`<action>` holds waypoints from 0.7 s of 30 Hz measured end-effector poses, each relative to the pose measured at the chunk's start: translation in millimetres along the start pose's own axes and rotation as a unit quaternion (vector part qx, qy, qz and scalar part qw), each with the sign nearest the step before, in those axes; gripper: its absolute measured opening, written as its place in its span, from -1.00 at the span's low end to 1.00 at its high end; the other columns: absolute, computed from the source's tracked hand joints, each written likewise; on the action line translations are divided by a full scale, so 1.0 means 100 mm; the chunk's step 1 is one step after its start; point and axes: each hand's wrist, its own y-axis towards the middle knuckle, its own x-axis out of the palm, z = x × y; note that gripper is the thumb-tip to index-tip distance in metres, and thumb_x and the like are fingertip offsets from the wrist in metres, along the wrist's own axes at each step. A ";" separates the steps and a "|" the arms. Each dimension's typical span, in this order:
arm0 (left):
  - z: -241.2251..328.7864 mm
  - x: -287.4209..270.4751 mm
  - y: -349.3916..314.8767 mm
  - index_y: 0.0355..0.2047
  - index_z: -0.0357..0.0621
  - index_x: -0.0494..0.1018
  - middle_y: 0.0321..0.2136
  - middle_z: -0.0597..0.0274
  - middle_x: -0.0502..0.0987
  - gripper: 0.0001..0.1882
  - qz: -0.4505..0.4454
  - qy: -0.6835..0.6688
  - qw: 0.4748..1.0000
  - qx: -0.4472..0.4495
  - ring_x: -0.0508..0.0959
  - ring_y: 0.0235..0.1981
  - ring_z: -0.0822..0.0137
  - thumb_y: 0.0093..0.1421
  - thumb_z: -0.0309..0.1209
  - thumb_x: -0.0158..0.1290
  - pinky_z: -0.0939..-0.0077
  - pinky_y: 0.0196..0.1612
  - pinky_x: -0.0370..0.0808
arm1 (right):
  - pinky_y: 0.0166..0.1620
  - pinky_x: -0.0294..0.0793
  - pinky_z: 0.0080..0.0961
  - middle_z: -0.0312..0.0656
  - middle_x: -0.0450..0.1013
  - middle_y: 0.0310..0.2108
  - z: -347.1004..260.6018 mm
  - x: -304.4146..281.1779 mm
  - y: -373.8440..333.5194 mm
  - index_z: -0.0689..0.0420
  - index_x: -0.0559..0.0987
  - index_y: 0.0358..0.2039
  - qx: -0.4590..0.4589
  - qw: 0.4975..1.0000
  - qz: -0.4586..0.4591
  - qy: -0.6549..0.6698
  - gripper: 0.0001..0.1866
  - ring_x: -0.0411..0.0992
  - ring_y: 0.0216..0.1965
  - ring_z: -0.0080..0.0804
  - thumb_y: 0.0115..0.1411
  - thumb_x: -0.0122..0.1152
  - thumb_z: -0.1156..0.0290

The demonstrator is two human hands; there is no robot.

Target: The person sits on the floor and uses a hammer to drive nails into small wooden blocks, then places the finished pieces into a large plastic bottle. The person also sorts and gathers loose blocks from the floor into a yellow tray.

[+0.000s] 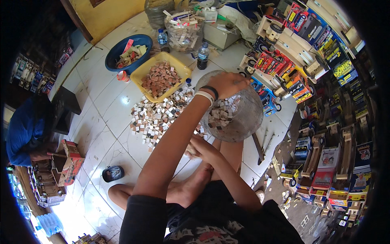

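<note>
Left hand: the left hand [228,84], banded at the wrist in black and white, grips the rim of the tub.
Tub: a round, translucent grey tub [251,122], tilted, stands beside the loose pile; small square pieces [222,116] lie inside it.
Right hand: the right hand [199,147] lies below the left forearm [172,138], near the pile's lower edge; partly hidden, so whether its fingers are closed cannot be told.
Loose pile: white, brown and dark squares [156,120] spread over the tiled floor [103,107], left of the tub.
Yellow basin: a yellow basin [185,74], just beyond the pile, contains brown squares [161,77].
Blue basin: a blue basin [147,44], farther left, contains paper scraps [132,55].
Bottle: a clear bottle [202,57] with dark contents stands upright near the yellow basin.
Right side: wooden toy trucks [284,67] with colourful panels stand stacked.
Far left: another person in a blue garment [25,132].
</note>
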 end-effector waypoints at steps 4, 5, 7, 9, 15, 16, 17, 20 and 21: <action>0.00 -0.01 0.00 0.10 0.25 0.65 0.01 0.04 0.68 -0.47 -0.018 0.005 1.000 -0.018 0.62 0.10 -0.07 0.38 0.19 -0.06 0.13 0.24 0.47 | -0.16 0.58 -0.21 -0.01 0.57 -0.15 -0.08 0.06 0.32 0.19 0.54 0.06 -0.071 0.953 0.041 -0.291 -0.58 0.59 -0.19 -0.13 0.40 0.10 0.11; -0.01 -0.01 -0.01 0.11 0.26 0.64 0.03 0.01 0.68 -0.42 -0.020 -0.002 1.000 -0.015 0.61 0.13 -0.08 0.35 0.25 -0.07 0.11 0.25 0.45 | -0.12 0.58 -0.16 0.06 0.58 -0.12 -0.15 0.06 0.24 0.20 0.55 0.05 -0.086 0.933 0.035 -0.347 -0.59 0.60 -0.16 -0.06 0.41 0.07 0.14; -0.02 -0.03 0.00 0.13 0.27 0.64 0.04 -0.01 0.67 -0.37 -0.024 -0.006 1.000 -0.015 0.59 0.15 -0.10 0.32 0.32 -0.09 0.08 0.27 0.44 | -0.07 0.59 -0.09 0.17 0.59 -0.12 -0.37 0.08 -0.01 0.24 0.57 0.04 -0.170 0.892 0.041 -0.417 -0.62 0.62 -0.17 0.05 0.43 0.03 0.20; -0.04 -0.04 0.04 0.14 0.26 0.63 0.02 0.00 0.68 -0.36 -0.028 -0.003 0.999 -0.018 0.59 0.14 -0.11 0.32 0.31 -0.09 0.07 0.27 0.44 | -0.10 0.61 -0.10 0.18 0.61 -0.20 -0.65 -0.06 -0.34 0.26 0.61 -0.01 -0.216 0.861 -0.038 -0.459 -0.64 0.63 -0.28 0.07 0.44 0.05 0.23; -0.12 -0.06 0.17 0.10 0.14 0.65 0.02 -0.02 0.67 -0.41 -0.035 -0.039 0.999 0.010 0.61 0.11 -0.09 0.36 0.23 -0.05 0.18 0.21 0.48 | -0.11 0.66 -0.16 0.10 0.67 -0.24 -1.32 -1.25 -0.43 0.24 0.69 -0.08 -0.037 0.867 -0.007 -0.497 -0.58 0.66 -0.30 0.02 0.23 0.22 0.16; -0.14 -0.06 0.20 0.10 0.13 0.65 0.02 -0.03 0.68 -0.41 -0.039 -0.041 0.998 0.011 0.62 0.09 -0.09 0.37 0.22 -0.05 0.17 0.20 0.49 | -0.06 0.66 -0.16 0.08 0.68 -0.16 -1.37 -1.40 -0.22 0.23 0.70 -0.06 -0.067 0.777 0.071 -0.622 -0.54 0.67 -0.25 0.02 0.19 0.24 0.13; -0.14 -0.06 0.21 0.09 0.12 0.65 0.01 -0.03 0.68 -0.42 -0.043 -0.038 0.998 0.003 0.63 0.08 -0.10 0.37 0.21 -0.05 0.17 0.19 0.49 | -0.01 0.63 -0.15 0.07 0.67 -0.10 -1.36 -1.52 -0.02 0.22 0.70 -0.06 -0.102 0.776 0.167 -0.600 -0.53 0.66 -0.18 0.03 0.20 0.23 0.11; -0.12 -0.04 0.18 0.06 0.07 0.67 -0.02 -0.02 0.69 -0.49 -0.036 -0.060 0.997 0.040 0.65 0.05 -0.07 0.38 0.09 -0.01 0.19 0.17 0.51 | 0.06 0.60 -0.16 0.05 0.65 -0.04 -1.31 -1.67 0.60 0.19 0.70 -0.03 -0.108 0.725 0.355 -0.580 -0.48 0.64 -0.10 0.02 0.16 0.27 0.05; -0.12 -0.06 0.15 0.05 0.05 0.67 -0.02 -0.02 0.69 -0.51 -0.031 -0.053 0.997 0.041 0.65 0.05 -0.06 0.37 0.06 0.01 0.19 0.17 0.51 | 0.07 0.60 -0.17 0.05 0.65 -0.03 -1.29 -1.69 0.73 0.19 0.69 -0.02 -0.040 0.740 0.342 -0.578 -0.46 0.64 -0.09 0.01 0.13 0.29 0.04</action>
